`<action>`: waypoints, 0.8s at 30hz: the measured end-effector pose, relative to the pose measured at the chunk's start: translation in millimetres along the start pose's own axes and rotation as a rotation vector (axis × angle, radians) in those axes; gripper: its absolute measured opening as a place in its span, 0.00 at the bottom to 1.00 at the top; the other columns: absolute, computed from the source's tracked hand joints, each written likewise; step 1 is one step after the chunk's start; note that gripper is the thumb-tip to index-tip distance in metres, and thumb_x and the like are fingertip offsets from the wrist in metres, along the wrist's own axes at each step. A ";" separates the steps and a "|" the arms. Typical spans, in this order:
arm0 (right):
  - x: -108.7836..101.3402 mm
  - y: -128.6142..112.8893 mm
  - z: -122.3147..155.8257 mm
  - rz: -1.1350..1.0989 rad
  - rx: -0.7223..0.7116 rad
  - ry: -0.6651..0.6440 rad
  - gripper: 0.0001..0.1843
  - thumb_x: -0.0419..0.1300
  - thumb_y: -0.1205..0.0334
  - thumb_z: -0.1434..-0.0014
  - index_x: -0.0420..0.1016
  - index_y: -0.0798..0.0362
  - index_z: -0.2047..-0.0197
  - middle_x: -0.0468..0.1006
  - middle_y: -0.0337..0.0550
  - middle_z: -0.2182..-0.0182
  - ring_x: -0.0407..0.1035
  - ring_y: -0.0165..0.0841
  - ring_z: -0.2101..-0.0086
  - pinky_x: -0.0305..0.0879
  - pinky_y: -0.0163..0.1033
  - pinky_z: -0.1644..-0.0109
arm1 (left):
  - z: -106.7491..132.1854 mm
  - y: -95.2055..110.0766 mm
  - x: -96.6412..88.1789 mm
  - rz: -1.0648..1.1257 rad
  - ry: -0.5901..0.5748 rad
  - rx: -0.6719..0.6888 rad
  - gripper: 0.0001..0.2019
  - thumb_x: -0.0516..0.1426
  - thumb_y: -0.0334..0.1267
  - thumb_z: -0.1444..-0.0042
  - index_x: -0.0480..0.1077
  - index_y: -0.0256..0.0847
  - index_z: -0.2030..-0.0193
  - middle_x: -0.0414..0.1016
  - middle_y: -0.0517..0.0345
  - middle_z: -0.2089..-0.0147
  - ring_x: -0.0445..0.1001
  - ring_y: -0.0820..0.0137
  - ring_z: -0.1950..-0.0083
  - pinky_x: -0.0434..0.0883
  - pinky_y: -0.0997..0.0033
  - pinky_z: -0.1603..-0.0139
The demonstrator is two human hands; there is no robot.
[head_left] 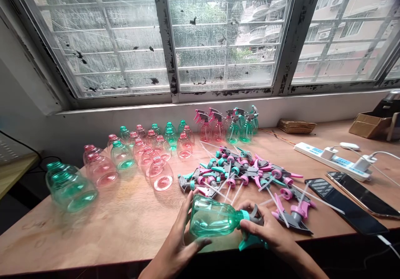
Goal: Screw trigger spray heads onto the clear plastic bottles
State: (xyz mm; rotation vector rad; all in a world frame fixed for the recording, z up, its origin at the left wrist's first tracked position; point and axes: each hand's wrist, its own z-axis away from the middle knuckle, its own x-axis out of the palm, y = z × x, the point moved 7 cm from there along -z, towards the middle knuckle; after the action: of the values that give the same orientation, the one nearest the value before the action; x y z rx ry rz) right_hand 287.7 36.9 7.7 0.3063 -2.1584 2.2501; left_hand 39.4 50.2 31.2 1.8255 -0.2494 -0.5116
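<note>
A clear green spray bottle [214,218] lies sideways between my hands at the table's front edge. My left hand [179,237] cups its base, thumb below and fingers behind. At the neck, my right hand [264,224] grips the teal collar of the grey-and-teal trigger sprayer [251,241], which sits on the bottle's mouth; how tightly it is threaded I cannot tell. Just beyond is a heap of loose trigger sprayers [231,168], pink or teal with grey, their white dip tubes sticking out.
Several open pink bottles [161,174] and green bottles [75,189] stand at left. Bottles fitted with sprayers [233,129] stand by the wall. To the right are two phones [345,204], a power strip [333,162], a brown packet [296,126] and a cardboard box [367,124].
</note>
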 end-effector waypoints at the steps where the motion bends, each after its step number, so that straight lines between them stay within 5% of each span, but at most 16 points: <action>1: -0.2 -0.1 0.1 0.000 0.003 0.003 0.28 0.79 0.41 0.49 0.78 0.51 0.56 0.81 0.37 0.71 0.76 0.38 0.70 0.71 0.39 0.65 | -0.2 1.2 -0.4 -0.016 0.006 -0.007 0.47 0.68 0.50 0.34 0.44 0.60 0.17 0.41 0.53 0.14 0.41 0.44 0.15 0.49 0.39 0.19; 9: 1.1 0.9 -0.4 -0.026 0.021 -0.009 0.29 0.79 0.40 0.49 0.77 0.50 0.56 0.82 0.38 0.71 0.78 0.40 0.70 0.74 0.41 0.64 | -2.8 -3.7 1.2 0.048 -0.021 0.047 0.37 0.59 0.53 0.27 0.48 0.60 0.18 0.41 0.55 0.14 0.38 0.47 0.15 0.56 0.45 0.20; 16: 0.1 -1.6 -0.5 -0.017 -0.014 -0.002 0.27 0.80 0.43 0.48 0.79 0.52 0.56 0.81 0.37 0.71 0.75 0.36 0.70 0.70 0.38 0.65 | 1.6 3.0 5.0 0.114 -0.040 -0.012 0.51 0.69 0.49 0.35 0.39 0.59 0.16 0.37 0.53 0.13 0.43 0.44 0.16 0.46 0.40 0.19; 24: 1.7 2.0 -1.1 -0.081 -0.007 -0.024 0.25 0.78 0.44 0.45 0.78 0.51 0.54 0.85 0.39 0.70 0.77 0.36 0.71 0.73 0.38 0.65 | -3.8 5.1 2.7 -0.003 -0.012 0.040 0.47 0.68 0.46 0.34 0.45 0.59 0.17 0.39 0.54 0.13 0.38 0.44 0.15 0.42 0.42 0.17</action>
State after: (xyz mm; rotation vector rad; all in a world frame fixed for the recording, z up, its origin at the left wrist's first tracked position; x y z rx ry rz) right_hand 285.7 37.7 5.9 0.4153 -2.1229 2.2071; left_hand 44.0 50.7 36.4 1.8629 -0.2668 -0.5224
